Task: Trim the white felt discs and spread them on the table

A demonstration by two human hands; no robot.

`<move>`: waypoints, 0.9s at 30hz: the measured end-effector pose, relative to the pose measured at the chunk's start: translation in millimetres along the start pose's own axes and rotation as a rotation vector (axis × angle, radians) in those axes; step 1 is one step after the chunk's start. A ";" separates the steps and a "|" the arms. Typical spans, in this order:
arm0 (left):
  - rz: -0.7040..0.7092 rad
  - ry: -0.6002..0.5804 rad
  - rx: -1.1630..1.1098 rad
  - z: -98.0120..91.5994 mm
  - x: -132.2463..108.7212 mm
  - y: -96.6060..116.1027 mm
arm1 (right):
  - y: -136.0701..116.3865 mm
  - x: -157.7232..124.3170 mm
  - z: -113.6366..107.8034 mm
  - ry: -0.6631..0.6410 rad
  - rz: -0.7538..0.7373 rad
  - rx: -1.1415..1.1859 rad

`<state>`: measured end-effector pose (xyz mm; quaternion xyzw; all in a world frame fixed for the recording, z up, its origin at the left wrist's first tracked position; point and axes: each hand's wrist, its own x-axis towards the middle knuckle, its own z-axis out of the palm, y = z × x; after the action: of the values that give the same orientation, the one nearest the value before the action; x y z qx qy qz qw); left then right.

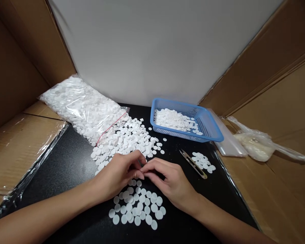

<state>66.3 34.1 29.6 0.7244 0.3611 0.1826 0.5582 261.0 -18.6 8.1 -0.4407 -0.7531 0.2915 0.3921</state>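
My left hand [125, 173] and my right hand [167, 179] meet at the fingertips over the black table. Both pinch closed, and whatever lies between the fingers is too small or hidden to make out. Just below them spreads a loose group of small white discs [139, 206], some overlapping. Behind my hands a larger heap of white discs [132, 137] spills from the mouth of a clear plastic bag [78, 101] with a red strip, packed with more discs. Thread snips [193, 164] lie to the right of my right hand, beside a small pile of discs [203, 161].
A blue basket [210, 137] holding white discs stands at the back right. Beyond it are a flat clear plastic bag [231, 142] and a knotted bag with pale contents [255, 145], on cardboard [277, 189]. A pale wall [162, 51] rises behind; cardboard panels flank both sides.
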 end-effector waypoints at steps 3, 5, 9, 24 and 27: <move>-0.115 0.072 -0.275 -0.4 -0.7 -0.4 | 9.2 -4.7 -28.7 -0.079 0.075 -0.227; -0.210 0.097 -0.451 0.1 -1.3 -1.3 | 23.8 -11.1 -53.8 -0.094 0.172 -0.591; -0.329 0.120 -0.697 2.2 -3.1 -1.7 | 51.4 -22.5 -91.3 -0.124 0.399 -0.952; -0.491 0.100 -1.020 -0.3 -6.9 5.3 | 46.5 -21.4 -108.1 -0.053 0.545 -0.819; -0.508 0.108 -1.016 0.3 -5.6 5.2 | 39.6 -20.4 -108.2 0.055 0.490 -0.796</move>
<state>64.4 29.2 35.1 0.2453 0.4187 0.2301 0.8436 376.1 -9.2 26.8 -0.7292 -0.6694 0.0521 0.1322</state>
